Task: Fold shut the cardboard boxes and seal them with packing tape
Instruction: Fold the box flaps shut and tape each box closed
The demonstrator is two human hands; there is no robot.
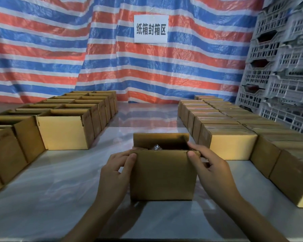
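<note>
A small brown cardboard box [162, 175] stands open on the table right in front of me, its far flap upright and the near flap raised toward me. Something shiny shows inside it. My left hand [116, 169] grips the box's upper left corner, thumb on the near flap. My right hand [209, 165] holds the upper right corner, thumb on the near flap and fingers reaching over the side flap. No tape is in view.
Open boxes [65, 130] stand in rows on the left of the plastic-covered table [59, 198]. Closed boxes [233, 142] are lined up on the right. Grey plastic crates [280, 67] are stacked at the far right; a striped tarp with a white sign [151, 28] hangs behind.
</note>
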